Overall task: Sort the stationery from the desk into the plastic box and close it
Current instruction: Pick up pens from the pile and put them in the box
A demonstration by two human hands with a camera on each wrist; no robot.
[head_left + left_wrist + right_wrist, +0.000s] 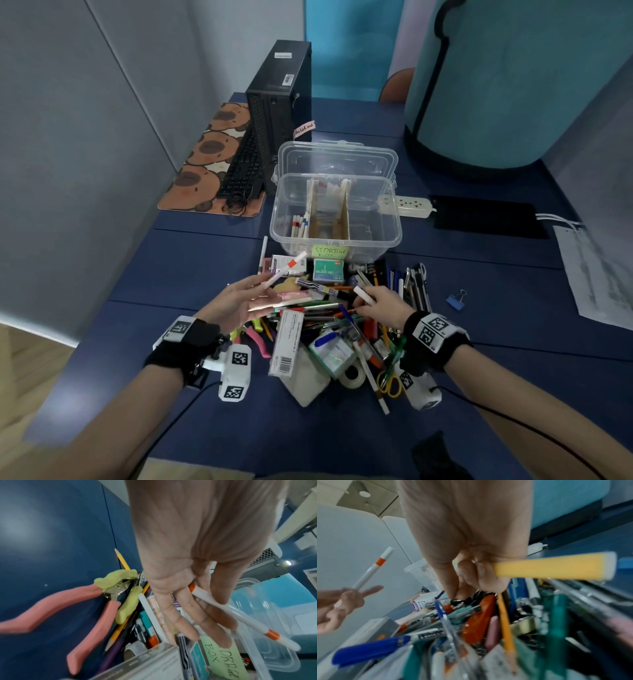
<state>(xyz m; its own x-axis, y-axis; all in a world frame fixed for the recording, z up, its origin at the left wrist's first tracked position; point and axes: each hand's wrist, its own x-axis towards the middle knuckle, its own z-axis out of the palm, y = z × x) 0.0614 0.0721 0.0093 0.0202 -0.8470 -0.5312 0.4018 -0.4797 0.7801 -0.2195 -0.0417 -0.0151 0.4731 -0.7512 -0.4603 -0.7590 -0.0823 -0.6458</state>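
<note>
Lower centre, head view: stationery pile (342, 329). Left hand (239, 301) pinches white orange-banded marker (284, 272). Right hand (383, 308) grips a stick (364, 295), white here; right wrist view shows it yellow (553, 565). Beyond, plastic box (337, 212), lid up.

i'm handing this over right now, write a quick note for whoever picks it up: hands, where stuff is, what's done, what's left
Left hand: holds a white marker with orange bands, raised above the pile, short of the box.
Right hand: grip on a light-coloured marker, low over the pile.
Plastic box: behind the pile, lid open, cardboard dividers inside. A few markers stand in its left compartment.
Pile: most stationery still on the desk in front of the box. A blue binder clip lies apart, to the right.
Done: only those few markers sorted.
Left: place the two held markers, sort the rest, close the lid.
</note>
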